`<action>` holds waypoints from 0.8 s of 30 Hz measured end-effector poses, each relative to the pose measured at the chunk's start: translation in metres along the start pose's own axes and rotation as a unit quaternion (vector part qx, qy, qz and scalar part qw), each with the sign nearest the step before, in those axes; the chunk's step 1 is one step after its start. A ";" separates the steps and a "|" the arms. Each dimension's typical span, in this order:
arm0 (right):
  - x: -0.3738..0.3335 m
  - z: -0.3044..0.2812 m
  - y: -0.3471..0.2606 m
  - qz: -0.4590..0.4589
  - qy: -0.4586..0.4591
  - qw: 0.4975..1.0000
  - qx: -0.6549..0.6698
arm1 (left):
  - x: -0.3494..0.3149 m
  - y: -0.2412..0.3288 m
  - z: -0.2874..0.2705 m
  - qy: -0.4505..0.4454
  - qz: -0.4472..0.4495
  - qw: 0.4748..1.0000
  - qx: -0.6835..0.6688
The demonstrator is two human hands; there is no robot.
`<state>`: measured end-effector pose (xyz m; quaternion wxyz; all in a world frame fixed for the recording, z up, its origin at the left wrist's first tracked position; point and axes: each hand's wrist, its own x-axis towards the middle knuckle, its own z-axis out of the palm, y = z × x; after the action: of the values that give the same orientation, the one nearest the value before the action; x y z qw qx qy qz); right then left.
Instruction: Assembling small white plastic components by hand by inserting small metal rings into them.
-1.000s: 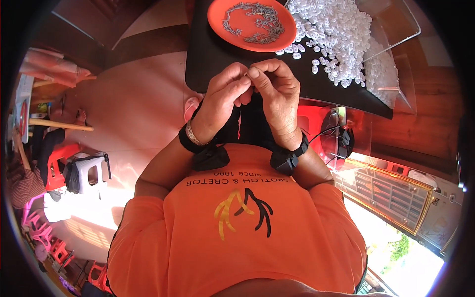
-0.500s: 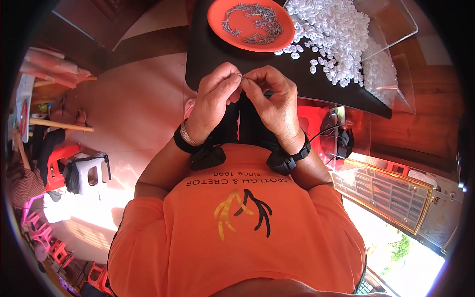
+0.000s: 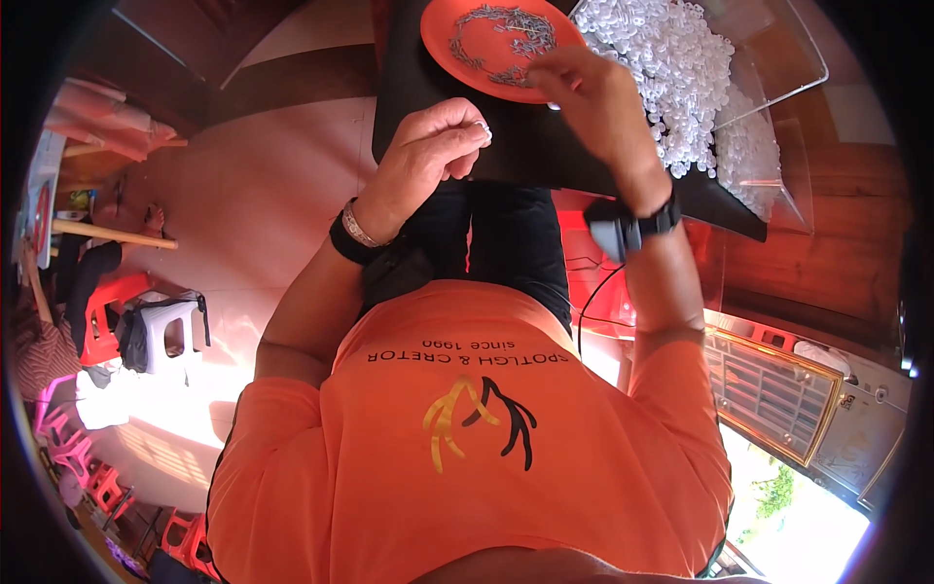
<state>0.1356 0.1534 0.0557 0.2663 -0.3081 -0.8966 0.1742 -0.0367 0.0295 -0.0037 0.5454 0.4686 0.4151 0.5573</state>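
Near the front edge of the black table [image 3: 409,102], my left hand [image 3: 433,156] pinches a small white plastic piece [image 3: 485,132] between thumb and fingertips. My right hand [image 3: 605,102] reaches over the right rim of an orange plate [image 3: 438,49]. Its fingers are slightly blurred, look apart, and show nothing held between them. On the plate lie many thin grey metal pieces, like small screws [image 3: 534,37], in a loose ring. The right fingertips are just beside this ring; whether they touch a piece cannot be made out.
A big heap of small white oval plastic pieces [image 3: 671,68] covers the table's right side, spilling out of a clear plastic bin [image 3: 793,92]. A dark cable [image 3: 587,311] hangs below my right wrist. Plastic stools [image 3: 165,326] and another person [image 3: 49,355] are at far left.
My hands were together at the fingertips. Now the right hand has moved away, up and right to the plate, while the left stays near its place with the white piece showing.
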 end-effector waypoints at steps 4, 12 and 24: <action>0.037 0.000 0.038 -0.013 -0.118 0.970 -0.212 | 0.000 0.000 0.001 0.015 0.005 1.000 -0.004; 0.059 0.021 0.038 -0.077 -0.159 0.933 -0.313 | 0.000 0.000 -0.002 0.001 0.008 0.999 -0.032; 0.061 0.015 0.034 -0.021 -0.140 0.959 -0.244 | 0.002 0.000 -0.001 0.016 0.009 0.998 -0.052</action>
<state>0.1016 0.2154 0.0499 0.0589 -0.3173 -0.9464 -0.0141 -0.0374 0.0317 -0.0039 0.5573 0.4339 0.3900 0.5908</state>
